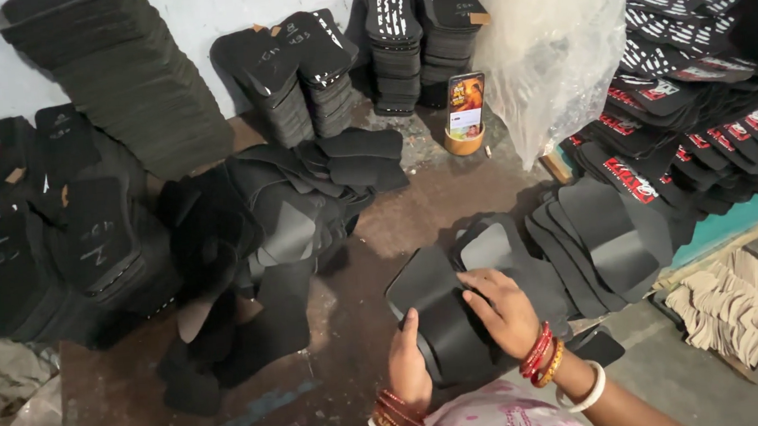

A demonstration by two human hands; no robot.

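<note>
A pale, bluish-white wall (200,6) stands at the back, stained in places. Under it lies a worn brown surface (337,369) with scratches and a faint blue streak. At the right a turquoise edge (740,216) borders a grey concrete floor (680,379). The light is soft and dim, the right corner dark.
</note>
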